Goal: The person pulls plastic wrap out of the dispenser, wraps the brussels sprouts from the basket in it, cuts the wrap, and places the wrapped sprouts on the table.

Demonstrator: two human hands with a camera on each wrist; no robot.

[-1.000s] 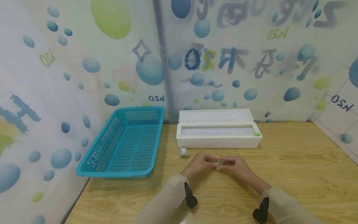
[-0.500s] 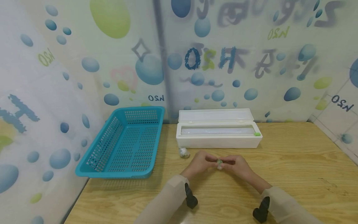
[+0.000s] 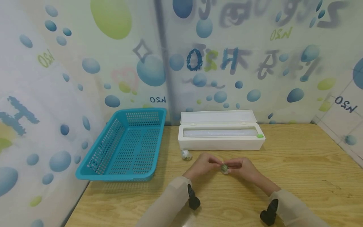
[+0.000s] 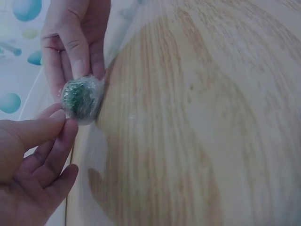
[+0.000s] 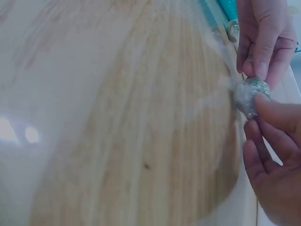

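A small round green thing wrapped in clear film (image 3: 224, 169) is between my two hands, over the wooden table. My left hand (image 3: 202, 165) pinches its left side with thumb and fingertips. From the other side, my right hand (image 3: 246, 169) pinches it too. Close up in the left wrist view, the film-wrapped bundle (image 4: 82, 100) looks crinkled and shiny, with dark green showing through. The right wrist view shows the right thumb lying against the bundle (image 5: 247, 96). What is inside cannot be made out. A second film-wrapped ball (image 3: 186, 154) lies on the table beyond my left hand.
Behind my hands stands a white cling film dispenser (image 3: 221, 144), lid raised, with a roll inside and a green slider (image 3: 260, 136) at its right end. A blue perforated basket (image 3: 157, 157) sits at the left. A patterned wall covering borders the wooden table (image 3: 297, 164).
The wrapped bundle has turned between my fingers and now shows a rounder green face. My right hand has shifted slightly right, while the left hand stays almost in place.
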